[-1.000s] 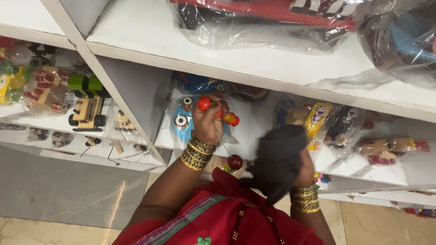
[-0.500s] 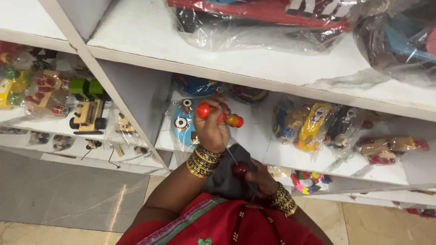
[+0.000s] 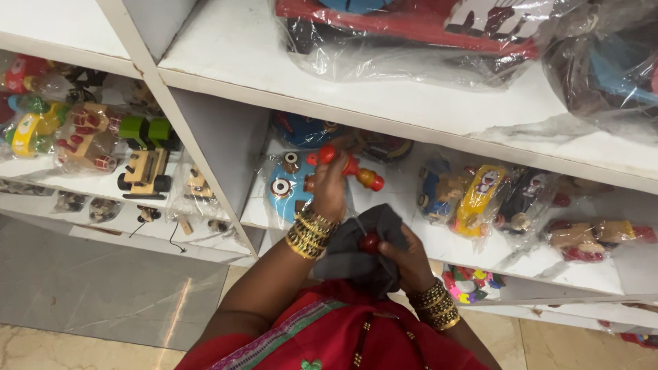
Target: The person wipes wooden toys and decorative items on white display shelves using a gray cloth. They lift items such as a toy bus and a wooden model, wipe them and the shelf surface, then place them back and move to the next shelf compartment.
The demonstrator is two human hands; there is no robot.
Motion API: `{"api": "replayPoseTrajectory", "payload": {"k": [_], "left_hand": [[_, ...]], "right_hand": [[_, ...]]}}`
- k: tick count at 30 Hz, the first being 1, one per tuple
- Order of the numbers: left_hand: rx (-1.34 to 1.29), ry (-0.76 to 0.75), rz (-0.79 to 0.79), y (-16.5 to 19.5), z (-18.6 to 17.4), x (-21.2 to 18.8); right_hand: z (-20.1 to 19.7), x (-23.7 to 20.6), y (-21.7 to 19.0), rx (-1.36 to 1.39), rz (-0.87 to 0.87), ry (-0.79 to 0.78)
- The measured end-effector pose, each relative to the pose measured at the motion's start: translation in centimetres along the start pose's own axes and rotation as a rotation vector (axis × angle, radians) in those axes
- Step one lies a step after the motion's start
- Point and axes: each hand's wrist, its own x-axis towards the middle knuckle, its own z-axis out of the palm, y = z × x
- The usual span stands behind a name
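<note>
A wooden toy (image 3: 346,166) with red and yellow knobs is clamped in the left hand (image 3: 329,195) before the shelf (image 3: 384,113). A dark cloth (image 3: 356,250) is pinched around its red end by the right hand (image 3: 404,257). Wiping is best done with the toy held steady. The toy's body is largely hidden.

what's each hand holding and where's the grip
The left hand holds a red and yellow wooden toy around its middle. The right hand grips a dark grey cloth, bunched around the toy's lower red ball.

Head camera looks steeply down, close to shelves (image 3: 384,103)
</note>
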Motion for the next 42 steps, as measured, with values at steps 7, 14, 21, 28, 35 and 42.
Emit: {"api": "replayPoseTrajectory", "payload": {"k": [7, 14, 21, 28, 35, 42], "left_hand": [[-0.036, 0.164, -0.299, -5.6, -1.0, 5.6], [1.152, 0.062, 0.56, -11.3, -1.1, 8.6], [1.484, -0.258, 0.308, -14.7, 0.9, 10.9], [1.719, 0.065, 0.719, -9.5, -1.6, 12.2], [1.73, 0.254, 0.033, 0.8, -10.6, 19.4], [1.697, 0.233, -0.036, 2.6, -10.1, 21.9]], "right_hand": [[-0.8, 2.6, -0.3, -0.61, -0.425, 0.429], [-3.9, 4.1, 2.4, -0.799, -0.537, 0.538], [-5.7, 4.9, 3.3, -0.817, -0.519, 0.501], [-5.8, 5.2, 3.7, -0.783, -0.566, 0.46], [-6.1, 5.2, 4.3, -0.832, -0.504, 0.541], [-6.7, 5.5, 4.9, -0.861, -0.505, 0.565]]}}
